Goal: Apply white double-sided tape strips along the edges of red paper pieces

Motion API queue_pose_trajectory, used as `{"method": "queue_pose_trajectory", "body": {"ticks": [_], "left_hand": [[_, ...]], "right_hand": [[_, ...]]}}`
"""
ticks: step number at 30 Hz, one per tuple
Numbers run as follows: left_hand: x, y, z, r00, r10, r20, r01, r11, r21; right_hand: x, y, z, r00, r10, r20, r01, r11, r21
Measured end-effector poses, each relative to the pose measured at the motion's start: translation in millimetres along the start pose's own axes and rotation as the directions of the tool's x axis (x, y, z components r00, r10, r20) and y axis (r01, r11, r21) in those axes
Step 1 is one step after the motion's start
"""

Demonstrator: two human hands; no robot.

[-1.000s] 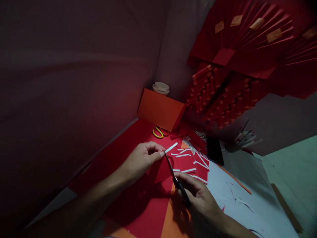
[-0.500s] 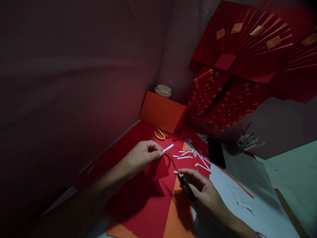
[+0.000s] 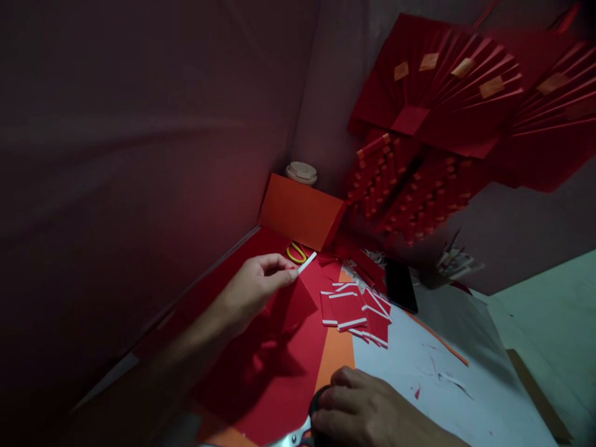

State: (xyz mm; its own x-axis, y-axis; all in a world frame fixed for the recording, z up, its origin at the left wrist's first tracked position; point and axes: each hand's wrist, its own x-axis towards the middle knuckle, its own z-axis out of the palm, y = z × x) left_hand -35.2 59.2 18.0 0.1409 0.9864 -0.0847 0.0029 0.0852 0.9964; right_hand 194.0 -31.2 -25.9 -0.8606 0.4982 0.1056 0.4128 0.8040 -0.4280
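Note:
My left hand (image 3: 251, 292) pinches a piece of red paper (image 3: 305, 301) with a white strip (image 3: 307, 262) along its edge, held above a large red sheet (image 3: 270, 403). My right hand (image 3: 363, 403) is closed round the black handles of a pair of scissors (image 3: 294, 438), low at the front. The blades point left and run toward the bottom of the view. Right of my left hand lies a pile of small red paper pieces with white strips (image 3: 347, 307). An orange sheet (image 3: 336, 357) shows under the red one.
Behind my left hand lie yellow-handled scissors (image 3: 294, 254). A folded orange card (image 3: 300, 211) stands before a lidded cup (image 3: 302, 172). A dark phone (image 3: 400, 287) and paper scraps (image 3: 437, 372) are on the right. Red paper fans (image 3: 442, 81) hang on the wall.
My right hand has drawn the scissors away from the paper, down toward me, and turned the blades left. My left hand has shifted slightly left and up, still holding the red paper.

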Motion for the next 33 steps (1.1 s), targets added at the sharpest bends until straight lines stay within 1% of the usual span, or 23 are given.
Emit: {"method": "queue_pose_trajectory", "body": {"ticks": [2, 3, 4, 6, 7, 8, 10, 11, 13, 14, 15, 17, 19, 21, 23, 26, 30, 33], "left_hand": [[0, -2, 2.1, 0.999, 0.017, 0.048, -0.017, 1.000, 0.007], [-1, -2, 3.5, 0.997, 0.015, 0.078, -0.016, 1.000, 0.010], [-1, -2, 5.1, 0.994, 0.010, 0.113, -0.012, 1.000, 0.010], [-4, -1, 8.9, 0.980, -0.002, 0.199, 0.000, 1.000, 0.012], [-5, 0, 10.9, 0.970, -0.005, 0.245, 0.000, 1.000, 0.019], [-7, 1, 12.5, 0.959, -0.002, 0.282, -0.007, 1.000, 0.028], [-10, 4, 14.4, 0.943, 0.005, 0.331, -0.026, 0.998, 0.058], [-11, 4, 14.4, 0.941, 0.007, 0.339, -0.031, 0.997, 0.065], [-10, 4, 12.8, 0.949, 0.003, 0.315, -0.024, 0.998, 0.060], [-8, 3, 11.3, 0.959, 0.005, 0.284, -0.021, 0.998, 0.053], [-6, 1, 9.6, 0.970, 0.011, 0.241, -0.023, 0.999, 0.049], [-2, -2, 6.4, 0.991, 0.048, 0.125, -0.056, 0.996, 0.067], [1, -4, 4.7, 0.997, 0.075, 0.029, -0.078, 0.992, 0.095], [2, -5, 5.3, 0.995, 0.098, -0.011, -0.096, 0.991, 0.091], [0, -4, 7.7, 0.993, 0.117, 0.016, -0.118, 0.989, 0.084], [-3, -4, 12.1, 0.988, 0.137, 0.078, -0.145, 0.982, 0.123], [-2, -6, 14.6, 0.983, 0.167, 0.078, -0.178, 0.969, 0.170], [-2, -7, 14.1, 0.984, 0.141, 0.109, -0.166, 0.948, 0.271]], "right_hand": [[-1, 2, -9, 0.989, -0.089, -0.122, 0.083, 0.995, -0.050], [-1, 3, -17, 0.975, -0.076, -0.208, 0.066, 0.996, -0.054], [0, 5, -28, 0.938, -0.036, -0.344, 0.015, 0.998, -0.063], [6, 10, -49, 0.894, 0.101, -0.437, -0.153, 0.984, -0.085], [11, 14, -58, 0.876, 0.118, -0.467, -0.183, 0.978, -0.096], [17, 17, -64, 0.868, 0.140, -0.476, -0.205, 0.975, -0.086], [30, 24, -69, 0.879, 0.178, -0.443, -0.197, 0.980, 0.003], [36, 27, -68, 0.893, 0.215, -0.396, -0.197, 0.977, 0.085], [44, 30, -63, 0.896, 0.315, -0.314, -0.229, 0.932, 0.281], [46, 32, -60, 0.883, 0.376, -0.281, -0.258, 0.889, 0.378], [47, 33, -57, 0.859, 0.439, -0.262, -0.286, 0.838, 0.465], [46, 36, -50, 0.801, 0.547, -0.245, -0.308, 0.726, 0.615], [45, 39, -45, 0.751, 0.615, -0.241, -0.279, 0.625, 0.729], [44, 41, -41, 0.725, 0.644, -0.245, -0.235, 0.566, 0.791], [45, 42, -36, 0.714, 0.653, -0.252, -0.220, 0.551, 0.805], [47, 41, -30, 0.705, 0.653, -0.276, -0.208, 0.563, 0.800], [50, 43, -21, 0.696, 0.632, -0.340, -0.165, 0.602, 0.781], [51, 46, -17, 0.687, 0.627, -0.368, -0.177, 0.635, 0.752]]}}
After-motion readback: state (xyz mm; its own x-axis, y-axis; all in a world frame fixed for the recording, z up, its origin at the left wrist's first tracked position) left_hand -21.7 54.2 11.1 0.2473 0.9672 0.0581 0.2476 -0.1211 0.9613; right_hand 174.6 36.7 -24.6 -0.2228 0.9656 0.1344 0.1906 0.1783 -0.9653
